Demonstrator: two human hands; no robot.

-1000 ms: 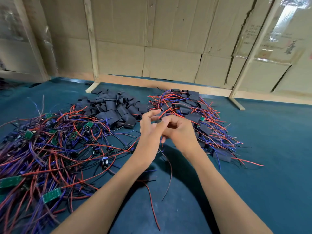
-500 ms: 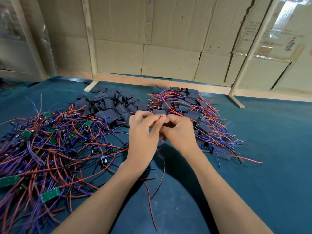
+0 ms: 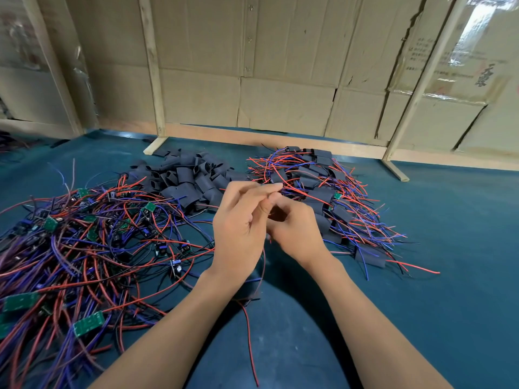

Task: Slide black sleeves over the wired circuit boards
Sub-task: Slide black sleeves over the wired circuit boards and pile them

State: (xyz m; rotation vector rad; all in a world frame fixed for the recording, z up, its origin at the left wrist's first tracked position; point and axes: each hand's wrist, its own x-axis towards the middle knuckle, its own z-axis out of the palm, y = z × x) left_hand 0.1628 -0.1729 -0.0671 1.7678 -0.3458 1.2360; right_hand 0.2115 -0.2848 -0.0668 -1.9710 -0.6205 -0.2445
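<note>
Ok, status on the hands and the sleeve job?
Left hand pinching wires. Right hand curled, contents hidden. Empty sleeves behind, unsleeved boards left. Nothing blocking.

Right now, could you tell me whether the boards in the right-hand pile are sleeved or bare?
Sleeved, mostly: the right-hand pile shows black sleeves with red and blue wires sticking out; one green board corner peeks out.

Even light — edges warped, glare upper-right.

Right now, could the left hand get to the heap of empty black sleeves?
Probably yes: the sleeve heap lies just beyond the left hand with nothing between, but that hand is busy pinching wires with the right hand.
</note>
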